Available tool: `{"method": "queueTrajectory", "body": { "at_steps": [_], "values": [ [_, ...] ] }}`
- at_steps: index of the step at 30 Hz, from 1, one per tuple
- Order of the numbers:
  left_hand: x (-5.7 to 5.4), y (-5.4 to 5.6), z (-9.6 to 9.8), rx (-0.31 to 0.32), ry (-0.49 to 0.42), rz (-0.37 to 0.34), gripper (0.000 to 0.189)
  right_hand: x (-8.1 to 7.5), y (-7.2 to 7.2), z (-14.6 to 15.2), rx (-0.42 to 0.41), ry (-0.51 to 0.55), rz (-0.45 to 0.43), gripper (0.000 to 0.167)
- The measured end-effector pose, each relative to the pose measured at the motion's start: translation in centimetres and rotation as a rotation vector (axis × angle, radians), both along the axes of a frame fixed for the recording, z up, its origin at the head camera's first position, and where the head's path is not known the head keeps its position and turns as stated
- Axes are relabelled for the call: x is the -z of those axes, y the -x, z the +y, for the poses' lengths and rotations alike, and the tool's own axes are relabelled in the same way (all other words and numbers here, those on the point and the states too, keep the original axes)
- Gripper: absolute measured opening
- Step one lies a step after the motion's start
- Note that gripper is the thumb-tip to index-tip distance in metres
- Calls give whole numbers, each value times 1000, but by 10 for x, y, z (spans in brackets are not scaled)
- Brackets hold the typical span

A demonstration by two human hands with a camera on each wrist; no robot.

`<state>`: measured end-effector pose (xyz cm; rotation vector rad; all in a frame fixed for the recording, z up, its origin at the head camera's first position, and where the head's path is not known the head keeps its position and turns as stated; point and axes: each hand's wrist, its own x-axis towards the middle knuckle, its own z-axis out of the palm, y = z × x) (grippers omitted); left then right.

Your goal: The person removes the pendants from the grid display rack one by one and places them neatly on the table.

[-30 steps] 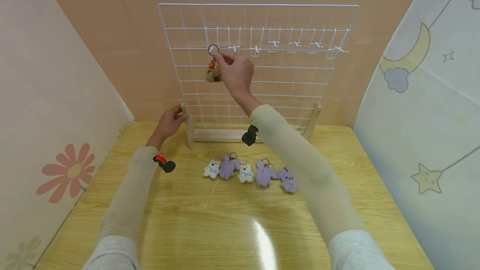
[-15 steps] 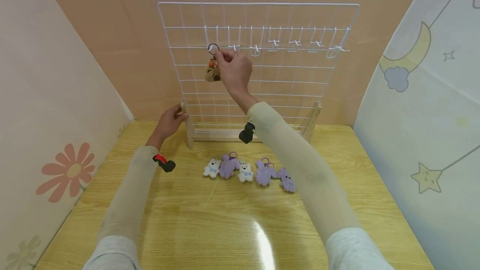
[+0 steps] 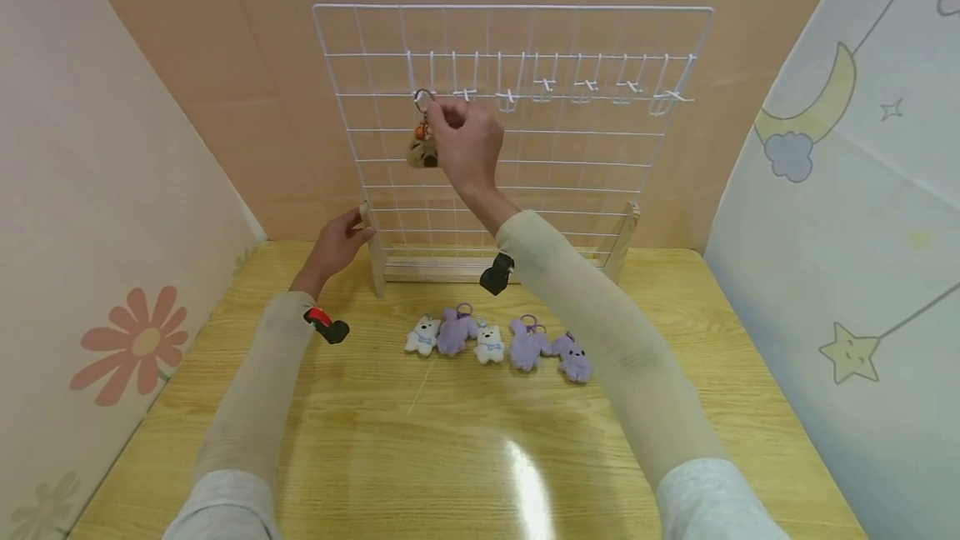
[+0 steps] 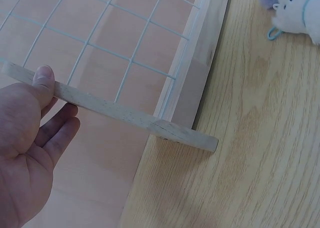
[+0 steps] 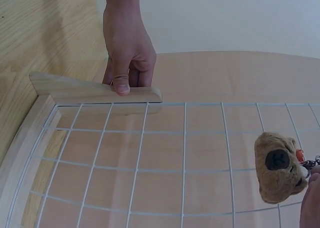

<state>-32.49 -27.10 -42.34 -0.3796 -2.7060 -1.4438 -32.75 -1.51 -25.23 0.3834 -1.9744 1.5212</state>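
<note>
In the head view my right hand (image 3: 471, 142) pinches a keychain up at the left end of the white wire grid (image 3: 517, 161). Its metal ring (image 3: 423, 98) overlaps the leftmost hook. Below the ring dangle an orange bead and a brown plush animal head (image 5: 280, 167) with a dark snout, seen close in the right wrist view. Only a sliver of my right fingers shows at that view's right edge. My left hand (image 4: 27, 138) grips the rack's wooden side post (image 4: 115, 110) between thumb and fingers. Its thumb lies on the post's near face.
Several white hooks (image 3: 590, 88) run along the grid to the right. On the wooden table in front lie white bear keychains (image 3: 490, 344) and purple plush keychains (image 3: 529, 346) in a row. Patterned panels (image 3: 832, 273) stand at both sides.
My right hand and the keychain stay at the leftmost hook, with only slight shifts of hand and ring. The left hand keeps its hold on the post.
</note>
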Motion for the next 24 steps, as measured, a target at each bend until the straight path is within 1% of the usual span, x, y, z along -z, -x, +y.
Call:
{"method": "queueTrajectory", "body": {
  "at_steps": [8, 13, 16, 20, 24],
  "values": [
    [0, 0, 1, -1, 0, 5, 59, 5, -14, 2, -76, 34, 33, 19],
    [-1, 0, 1, -3, 2, 3, 59, 8, -20, 2, -100, 29, 119, 18],
    [-1, 0, 1, -2, -1, 1, 59, 9, -24, 3, -112, 24, 151, 18],
    [0, 1, 2, 3, 1, -2, 60, 13, -31, 5, -138, 15, 144, 18],
    [1, 2, 1, 6, 0, -1, 60, 24, -38, 6, -157, -23, 112, 19]
  ]
}}
